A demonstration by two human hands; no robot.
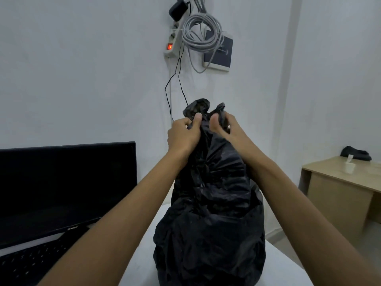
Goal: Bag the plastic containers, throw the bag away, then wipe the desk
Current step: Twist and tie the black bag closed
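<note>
The black bag (210,234) is standing upright on a pale table (144,263), full and bulging, and its gathered neck is being held up in front of a plain white wall (82,69). To the left of the bag a dark monitor (68,188) is standing on the same table, with a black keyboard (31,265) lying below it. Above the bag a power strip (172,41) with a glowing red switch is hanging on the wall, next to a coil of grey cable (203,34) that is draped over a flat dark device (219,51); a thin black wire (168,93) is trailing down from the strip toward the bag. To the right of the bag, well apart, a second wooden desk (340,182) is carrying a dark bundle (355,153) and a small white object too blurred to be identified.

The contents of the bag are being hidden by the opaque plastic, and its base is being cut off at the lower edge. The keyboard is only partly seen, behind the left forearm.

The left hand (184,134) is being clenched on the left side of the bag's neck, thumb pressed into the plastic. The right hand (226,129) is being closed on the right side of the neck, with plastic bunched between thumb and fingers.
</note>
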